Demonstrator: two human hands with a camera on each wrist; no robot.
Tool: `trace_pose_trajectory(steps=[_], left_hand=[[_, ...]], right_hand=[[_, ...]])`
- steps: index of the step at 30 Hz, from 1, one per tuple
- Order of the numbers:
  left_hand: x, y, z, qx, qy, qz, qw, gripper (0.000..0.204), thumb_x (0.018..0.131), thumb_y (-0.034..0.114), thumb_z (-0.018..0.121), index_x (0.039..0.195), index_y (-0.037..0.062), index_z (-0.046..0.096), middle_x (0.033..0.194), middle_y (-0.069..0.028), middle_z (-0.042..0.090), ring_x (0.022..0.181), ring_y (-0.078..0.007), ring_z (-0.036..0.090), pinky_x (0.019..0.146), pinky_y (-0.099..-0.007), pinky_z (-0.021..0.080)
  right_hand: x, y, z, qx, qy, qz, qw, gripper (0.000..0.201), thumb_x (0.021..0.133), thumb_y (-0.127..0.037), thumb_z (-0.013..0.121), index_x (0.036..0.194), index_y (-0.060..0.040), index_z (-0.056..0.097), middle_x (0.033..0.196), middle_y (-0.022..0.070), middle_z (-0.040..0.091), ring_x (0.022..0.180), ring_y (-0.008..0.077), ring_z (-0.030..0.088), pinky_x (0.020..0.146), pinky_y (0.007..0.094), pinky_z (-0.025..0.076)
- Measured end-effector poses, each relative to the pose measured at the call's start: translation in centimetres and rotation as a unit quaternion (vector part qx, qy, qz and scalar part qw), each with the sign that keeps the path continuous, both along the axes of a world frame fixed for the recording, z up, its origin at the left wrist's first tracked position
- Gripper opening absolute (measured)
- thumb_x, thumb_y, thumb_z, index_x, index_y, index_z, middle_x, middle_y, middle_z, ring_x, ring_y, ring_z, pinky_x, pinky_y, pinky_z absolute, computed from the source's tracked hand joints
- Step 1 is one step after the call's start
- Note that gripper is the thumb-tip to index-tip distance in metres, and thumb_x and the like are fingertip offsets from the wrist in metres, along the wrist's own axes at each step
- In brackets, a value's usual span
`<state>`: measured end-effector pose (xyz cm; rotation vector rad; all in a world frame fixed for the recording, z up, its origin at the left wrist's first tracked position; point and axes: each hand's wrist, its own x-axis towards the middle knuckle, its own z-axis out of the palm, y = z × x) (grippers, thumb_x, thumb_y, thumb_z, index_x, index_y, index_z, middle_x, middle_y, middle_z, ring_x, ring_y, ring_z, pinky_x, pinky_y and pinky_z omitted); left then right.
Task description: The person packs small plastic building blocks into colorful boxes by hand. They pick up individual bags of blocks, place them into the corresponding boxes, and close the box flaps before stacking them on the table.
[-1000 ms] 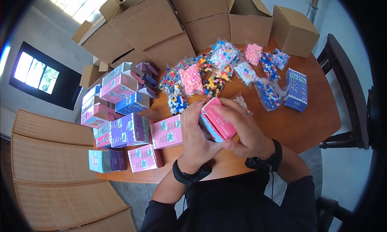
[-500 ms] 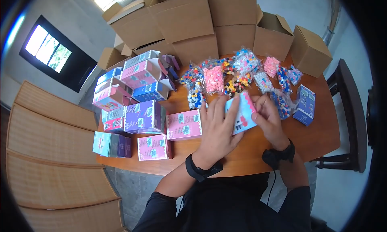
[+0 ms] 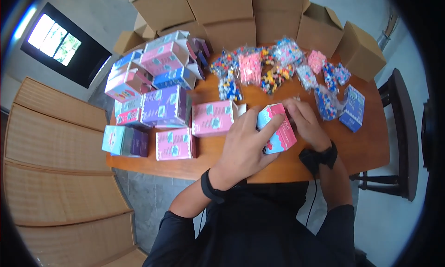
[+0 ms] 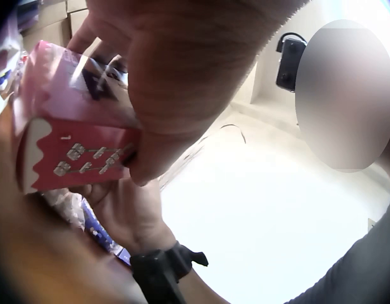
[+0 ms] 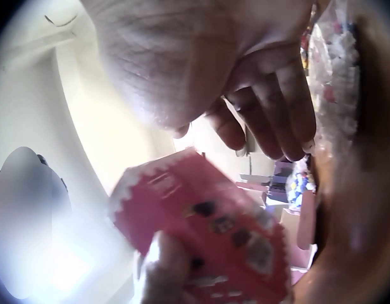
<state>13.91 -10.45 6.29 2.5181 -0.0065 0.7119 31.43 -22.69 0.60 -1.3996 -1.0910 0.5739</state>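
Note:
My left hand (image 3: pixel 242 141) holds a small pink and light-blue cardboard box (image 3: pixel 283 137) in front of my body, above the table. Its fingers lie across the near side and top of the box. In the left wrist view, the box (image 4: pixel 87 155) shows a pink side with small printed brick pictures and a wavy white edge. Beside the box on the right, my right hand (image 3: pixel 308 127) is held with fingers loosely extended. The right wrist view shows those fingers (image 5: pixel 271 107) apart from the box (image 5: pixel 201 221), with nothing held in them.
Pink, purple and blue boxes (image 3: pixel 164 107) stand stacked on the table's left side. Clear bags of coloured bricks (image 3: pixel 250 68) lie at the back middle. A blue box (image 3: pixel 352 108) stands on the right. Large cardboard cartons (image 3: pixel 229 32) line the far edge.
Both hands gripped the box a second ago; since then it has been turned, showing its light-blue face in between. The right hand has come away from it. The head view has shifted.

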Motion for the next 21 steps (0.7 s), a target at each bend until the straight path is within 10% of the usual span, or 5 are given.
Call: trace_pose_trajectory(steps=[6,15,21], left_hand=[[-7.0,-2.0,-1.8,-0.064,-0.127,0.093,0.985,0.066,0.061,0.022,0.084,0.119,0.0129,0.056,0.123,-0.0215,0.040,0.110,-0.0382,0.048,0.089,-0.0448,0.042],[-14.4,4.9,2.4,0.138,0.011,0.275,0.952,0.076,0.062,0.015,0.083,0.131,0.0111,0.049,0.133,-0.0201,0.038,0.123,-0.0376,0.039,0.100,-0.0489,0.034],[-13.6,8.0,3.8,0.224,0.220,0.158,0.936,0.066,0.063,-0.005,0.068,0.123,0.0197,0.060,0.139,-0.0166,0.039,0.127,-0.0406,0.037,0.106,-0.0502,0.030]], right_hand=[[-0.4,0.4,-0.5,-0.030,-0.057,-0.004,0.998,0.032,0.099,-0.024,0.044,0.087,0.0030,0.057,0.073,0.0089,0.059,0.064,0.0157,0.058,0.063,0.0277,0.047],[-1.3,0.5,0.2,-0.045,-0.223,-0.014,0.974,0.026,0.093,-0.022,0.052,0.081,0.0013,0.052,0.075,0.0163,0.055,0.066,0.0303,0.054,0.060,0.0367,0.042],[-1.5,0.4,0.9,-0.075,-0.230,-0.014,0.970,0.026,0.091,-0.022,0.053,0.078,0.0002,0.050,0.072,0.0145,0.053,0.066,0.0317,0.054,0.060,0.0385,0.042]])
